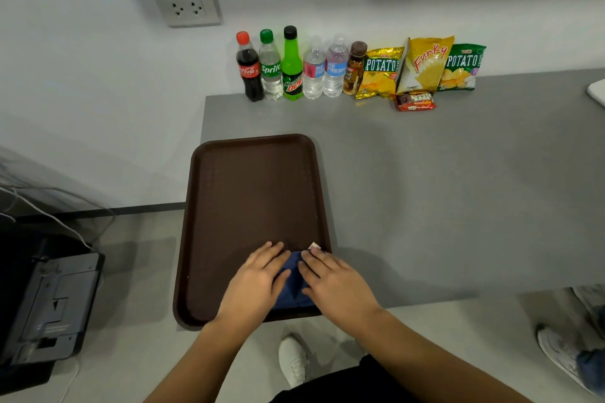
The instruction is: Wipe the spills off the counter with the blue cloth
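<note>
A dark blue cloth (292,288) lies in the near right corner of a brown tray (252,193) on the grey counter (442,193). My left hand (258,281) rests flat on the cloth's left part, fingers pointing away from me. My right hand (334,281) presses flat on its right part, fingertips near a small white tag (314,245) at the cloth's far corner. Only a strip of cloth shows between the hands. I see no spill on the counter.
Several drink bottles (291,65) and snack bags (422,65) line the wall at the back of the counter. A white object (597,91) pokes in at the right edge. A dark machine (49,301) stands on the floor to the left. Another person's shoes (563,353) show lower right.
</note>
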Motion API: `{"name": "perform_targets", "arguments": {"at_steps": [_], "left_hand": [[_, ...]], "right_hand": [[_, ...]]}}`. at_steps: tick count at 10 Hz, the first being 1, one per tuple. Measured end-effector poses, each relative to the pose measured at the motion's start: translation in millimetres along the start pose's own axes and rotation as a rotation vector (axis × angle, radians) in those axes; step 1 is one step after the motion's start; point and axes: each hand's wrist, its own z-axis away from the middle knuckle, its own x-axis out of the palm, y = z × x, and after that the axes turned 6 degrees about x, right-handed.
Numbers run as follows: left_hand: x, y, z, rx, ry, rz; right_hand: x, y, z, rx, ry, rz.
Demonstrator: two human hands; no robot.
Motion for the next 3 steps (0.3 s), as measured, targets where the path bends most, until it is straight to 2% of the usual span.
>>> {"name": "perform_targets", "arguments": {"at_steps": [2, 3], "left_hand": [[6.3, 3.3, 8.0, 0.023, -0.005, -0.067], [5.4, 2.1, 0.2, -0.001, 0.029, -0.027]], "right_hand": [[-7.0, 5.9, 2.8, 0.045, -0.126, -0.128], [-10.9, 9.2, -5.2, 0.064, -0.212, -0.307]]}}
